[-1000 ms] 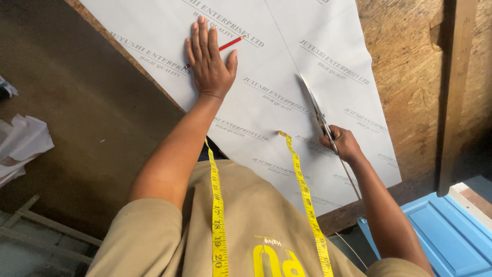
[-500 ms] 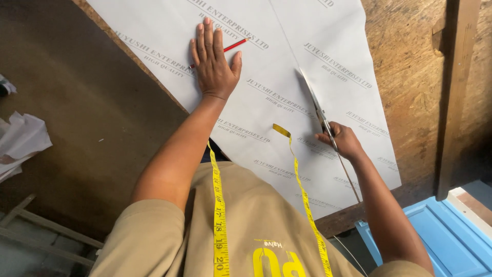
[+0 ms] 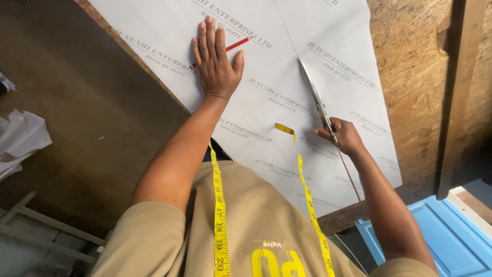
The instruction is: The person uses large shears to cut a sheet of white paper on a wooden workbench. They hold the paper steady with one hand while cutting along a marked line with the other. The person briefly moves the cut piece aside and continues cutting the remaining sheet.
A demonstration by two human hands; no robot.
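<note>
- We are pressing our left hand flat, fingers spread, on the white paper sheet, covering a red pencil.
- Our right hand, at 3 o'clock, is gripping scissors pointing toward 11 o'clock, mid-sheet on the table.

a rough wooden table, perhaps chipboard, carries a printed white paper sheet.
</note>
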